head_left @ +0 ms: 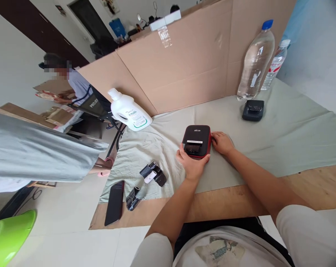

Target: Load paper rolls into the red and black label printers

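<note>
A small black and red label printer (197, 140) sits on a pale green cloth (281, 129) in the middle of the table. My left hand (191, 164) grips its near left corner, thumb up along the left side. My right hand (222, 143) rests against the printer's right edge, fingers curled on the cloth. To the left lie a black holder with a white label roll (153, 174), a small dark cylinder part (133, 198) and a black phone (114, 203).
A white jug (130, 111) stands at the back left, two clear water bottles (256, 61) and a second black device (253, 110) at the back right. A cardboard wall (184, 63) rings the table. A grey-sleeved person (39, 150) stands close at left; another sits further back.
</note>
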The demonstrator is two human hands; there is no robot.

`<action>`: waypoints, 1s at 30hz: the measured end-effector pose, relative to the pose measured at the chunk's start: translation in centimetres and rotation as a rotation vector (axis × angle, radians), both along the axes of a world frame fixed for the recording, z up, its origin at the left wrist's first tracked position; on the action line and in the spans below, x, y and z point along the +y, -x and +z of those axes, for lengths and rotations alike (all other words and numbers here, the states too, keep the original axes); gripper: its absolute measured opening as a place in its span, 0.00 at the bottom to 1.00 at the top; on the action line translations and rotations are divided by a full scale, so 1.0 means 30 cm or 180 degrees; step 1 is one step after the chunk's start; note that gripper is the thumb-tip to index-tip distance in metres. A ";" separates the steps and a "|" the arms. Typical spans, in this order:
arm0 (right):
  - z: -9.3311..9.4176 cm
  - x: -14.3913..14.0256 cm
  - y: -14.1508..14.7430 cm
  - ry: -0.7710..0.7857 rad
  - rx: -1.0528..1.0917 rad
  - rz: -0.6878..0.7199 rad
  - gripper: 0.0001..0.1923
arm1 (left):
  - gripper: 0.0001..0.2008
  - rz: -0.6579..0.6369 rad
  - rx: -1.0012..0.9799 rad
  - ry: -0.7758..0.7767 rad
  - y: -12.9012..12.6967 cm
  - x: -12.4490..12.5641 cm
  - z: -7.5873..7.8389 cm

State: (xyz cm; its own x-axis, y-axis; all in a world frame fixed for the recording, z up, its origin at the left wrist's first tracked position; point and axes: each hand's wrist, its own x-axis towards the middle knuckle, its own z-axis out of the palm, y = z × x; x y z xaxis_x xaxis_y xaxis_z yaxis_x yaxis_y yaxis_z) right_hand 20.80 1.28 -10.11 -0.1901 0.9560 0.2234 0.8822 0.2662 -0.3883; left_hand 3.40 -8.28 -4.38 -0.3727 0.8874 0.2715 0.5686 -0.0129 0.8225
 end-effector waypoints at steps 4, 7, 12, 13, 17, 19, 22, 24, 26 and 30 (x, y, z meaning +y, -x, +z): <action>0.005 0.001 -0.007 0.0017 0.0125 -0.0125 0.20 | 0.57 -0.0349 -0.0018 -0.0032 -0.010 -0.079 -0.039; 0.010 -0.006 -0.008 0.0116 0.0085 -0.0037 0.22 | 0.46 -0.0545 -0.0153 -0.0262 0.018 -0.103 -0.085; 0.000 -0.062 -0.004 0.0155 -0.0263 0.0097 0.28 | 0.23 -0.0407 -0.0830 0.0079 0.055 -0.087 -0.158; -0.003 -0.082 -0.002 0.0154 -0.0340 0.0111 0.28 | 0.22 -0.0336 -0.0894 0.0183 0.056 -0.087 -0.168; -0.011 -0.177 -0.004 0.0151 -0.0499 0.0143 0.28 | 0.25 -0.0277 -0.0767 0.0145 0.064 -0.117 -0.195; -0.015 -0.221 -0.011 0.0156 -0.0480 0.0143 0.28 | 0.27 -0.0249 -0.0782 0.0064 0.077 -0.141 -0.203; -0.025 -0.261 -0.029 0.0185 -0.0287 0.0162 0.28 | 0.27 -0.0191 -0.0895 0.0032 0.099 -0.163 -0.210; -0.029 -0.266 -0.039 0.0190 0.0070 0.0135 0.27 | 0.25 -0.0141 -0.1004 0.0133 0.112 -0.158 -0.208; -0.021 -0.256 -0.039 0.0205 0.0705 0.0027 0.28 | 0.23 -0.0062 -0.1190 0.0364 0.123 -0.133 -0.195; 0.036 -0.229 0.025 0.0385 0.2389 -0.0259 0.32 | 0.25 -0.0168 -0.1627 0.0423 0.140 -0.025 -0.122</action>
